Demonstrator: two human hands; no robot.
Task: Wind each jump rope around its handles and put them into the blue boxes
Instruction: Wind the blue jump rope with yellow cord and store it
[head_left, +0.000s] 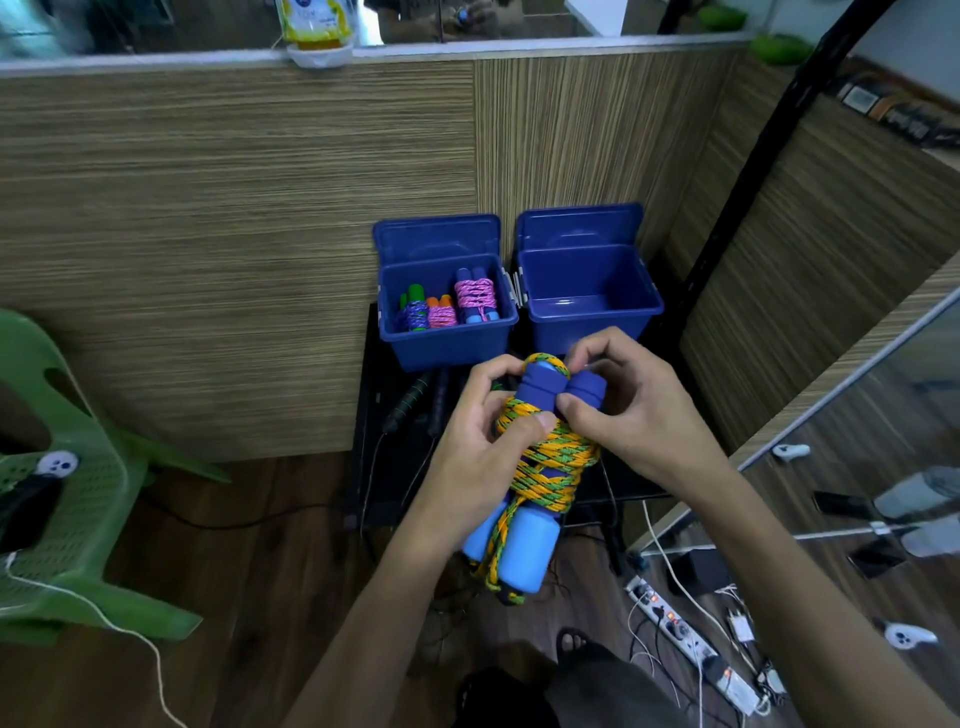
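The fingers (543, 420) of the left hand (475, 452) are curled round a bundled jump rope (545, 462), the thumb pressing down on the yellow-and-green braided cord where it is wound about the two handles; the right hand (631, 410) pinches the top of the bundle, its fingertips at the loop of cord that passes over the dark blue foam ends of the handles. The bundle is held in the air between both hands, tilted, with the light blue lower ends of the handles nearest the person and a short tail of cord hanging below them. Just beyond the hands stands a small black table (374, 415), on which an unwound rope with dark handles (415, 397) lies near the front of the boxes. Further back on the table two blue boxes stand side by side with their lids open and leaning against the wooden partition (234, 234). The left box (447, 345) holds three wound ropes: one with green handles and purple cord, one with orange handles and pink cord, and one with blue handles and pink cord. The right box (589, 322) shows only its bare bottom. A green plastic chair (67, 493) stands off to the left on the wooden floor, and a power strip (685, 644) with cables lies on the floor to the right.
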